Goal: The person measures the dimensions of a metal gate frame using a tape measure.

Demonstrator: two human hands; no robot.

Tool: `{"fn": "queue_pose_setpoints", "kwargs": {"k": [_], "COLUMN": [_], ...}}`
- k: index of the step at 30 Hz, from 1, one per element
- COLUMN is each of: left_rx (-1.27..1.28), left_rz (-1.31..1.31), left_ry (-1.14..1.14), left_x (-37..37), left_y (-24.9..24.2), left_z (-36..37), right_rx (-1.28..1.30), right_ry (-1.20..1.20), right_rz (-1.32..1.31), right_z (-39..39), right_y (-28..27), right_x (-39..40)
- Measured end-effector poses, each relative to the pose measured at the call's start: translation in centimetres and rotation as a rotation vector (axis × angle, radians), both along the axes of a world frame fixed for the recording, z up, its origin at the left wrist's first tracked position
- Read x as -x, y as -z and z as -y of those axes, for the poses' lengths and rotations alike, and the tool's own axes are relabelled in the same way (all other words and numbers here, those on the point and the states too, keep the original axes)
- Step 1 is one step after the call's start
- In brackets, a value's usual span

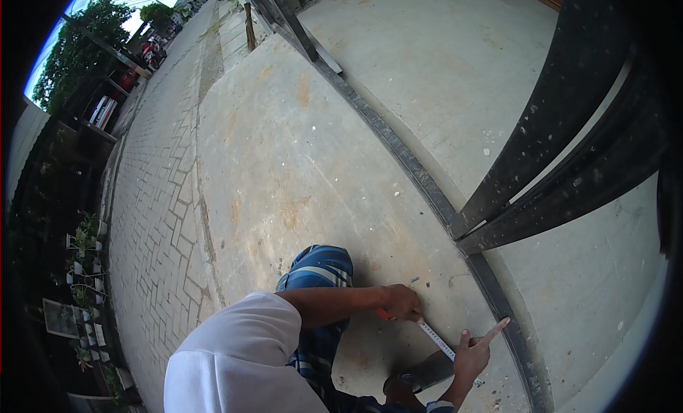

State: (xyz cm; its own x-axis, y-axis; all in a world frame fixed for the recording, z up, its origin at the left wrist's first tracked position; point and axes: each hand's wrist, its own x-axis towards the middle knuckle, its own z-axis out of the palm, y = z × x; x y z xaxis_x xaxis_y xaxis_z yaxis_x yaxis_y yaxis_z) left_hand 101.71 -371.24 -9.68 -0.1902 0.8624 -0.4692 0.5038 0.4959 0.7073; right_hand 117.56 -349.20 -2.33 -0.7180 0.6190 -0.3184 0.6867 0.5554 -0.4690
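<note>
My left hand (402, 303) reaches across from the left, its fingers closed round a tape measure with a bit of red case (385, 315) showing. From it a white tape blade (436, 339) runs down and right to my right hand (472, 355). There the other fingers are curled at the blade's end, while the index finger stretches out and its tip meets the black metal rail (514, 330) on the floor. Most of the tape's case is hidden by my left hand.
Black metal posts (548, 192) rise from the rail at right. Grey concrete floor (284, 150) with small debris lies on both sides of it. My bent knee (320, 265) in blue shorts is close to my left arm. A paved street (153, 199) and potted plants (89, 285) are at left.
</note>
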Motion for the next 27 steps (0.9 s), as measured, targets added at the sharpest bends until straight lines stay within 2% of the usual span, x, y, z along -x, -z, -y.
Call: {"fn": "queue_pose_setpoints", "kwargs": {"k": [2,8,11,16,20,23,27], "left_rx": [0.063,0.030,0.086,0.028,0.061,0.028,0.145], "left_rz": [0.088,0.035,0.111,0.056,0.115,0.029,0.146], "left_ry": [0.003,0.010,-0.016,-0.009,-0.018,0.018,-0.027], "left_x": [0.5,0.1,0.4,0.2,0.6,0.0,0.4], "left_y": [-1.9,-0.2,-1.4,-0.5,-2.0,1.3,-1.3], "left_z": [-0.2,-0.1,-0.2,-0.1,-0.3,-0.1,-0.8], "right_rx": [0.004,0.038,-0.014,-0.019,0.013,0.026,0.049], "right_ry": [0.000,0.038,-0.002,-0.015,0.023,-0.006,-0.002], "right_rz": [0.005,0.094,0.040,-0.036,0.019,0.034,0.070], "right_z": [0.0,0.1,-0.1,0.0,0.0,-0.3,-0.7], "right_y": [0.0,-1.1,0.2,0.8,0.1,0.2,0.1], "right_x": [0.0,0.7,0.0,-0.3,0.2,-0.1,0.1]}}
